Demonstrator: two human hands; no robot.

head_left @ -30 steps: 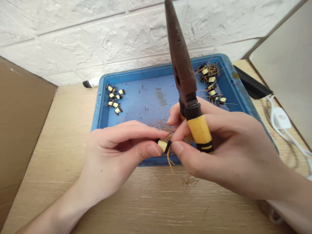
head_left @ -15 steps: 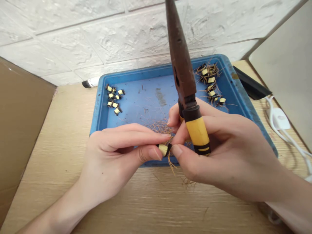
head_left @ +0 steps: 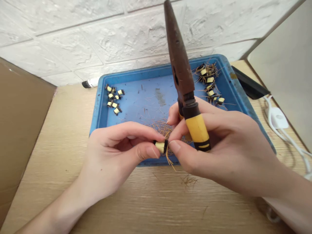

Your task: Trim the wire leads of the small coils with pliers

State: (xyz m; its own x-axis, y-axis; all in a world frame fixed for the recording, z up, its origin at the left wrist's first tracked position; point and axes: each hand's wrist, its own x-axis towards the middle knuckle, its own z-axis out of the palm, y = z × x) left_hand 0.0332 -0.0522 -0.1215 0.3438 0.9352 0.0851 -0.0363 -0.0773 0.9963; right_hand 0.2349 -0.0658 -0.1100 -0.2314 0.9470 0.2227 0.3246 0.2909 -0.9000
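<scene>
Shifted leftward, the transformer coil sits pinched in the left hand; the right hand clenches pliers.

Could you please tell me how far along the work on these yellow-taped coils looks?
Done-looking: the coils at the blue tray's left show no long wires. In hand: the left hand pinches one coil, the right hand grips long-nose pliers. Remaining: the coils bristling with wires at the tray's right.

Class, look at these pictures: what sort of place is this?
Probably a small electronics workbench: pliers, tiny coils in a blue tray, and loose copper wire.
</scene>
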